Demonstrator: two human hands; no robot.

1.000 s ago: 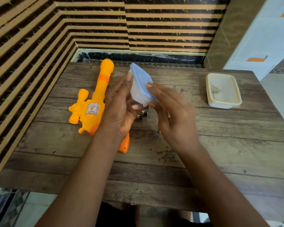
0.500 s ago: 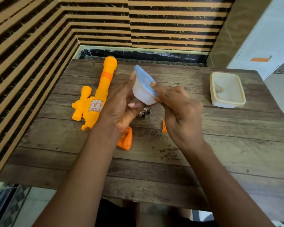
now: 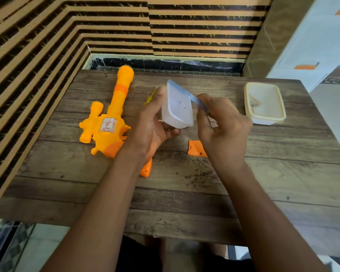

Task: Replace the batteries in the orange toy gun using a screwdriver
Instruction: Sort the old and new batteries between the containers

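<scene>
The orange toy gun (image 3: 110, 122) lies on the wooden table (image 3: 185, 193), barrel pointing away; my left forearm covers part of its grip. My left hand (image 3: 151, 126) holds a small white container (image 3: 178, 110) tilted on its side above the table. My right hand (image 3: 222, 130) pinches the container's blue lid (image 3: 186, 93) at its right edge. An orange battery cover (image 3: 196, 151) rests on the table under my right hand. A yellow-handled screwdriver (image 3: 150, 96) shows just behind my left thumb. No batteries are visible; my hands hide that spot.
A cream rectangular tub (image 3: 264, 103) stands open at the table's right rear. Striped wall panels close in on the left and back. The table's near edge runs across the bottom, with floor below it.
The container has tilted further so its white underside faces me. My right hand has shifted onto the lid's edge. The battery cover and screwdriver tip have come into view; the batteries are now hidden.
</scene>
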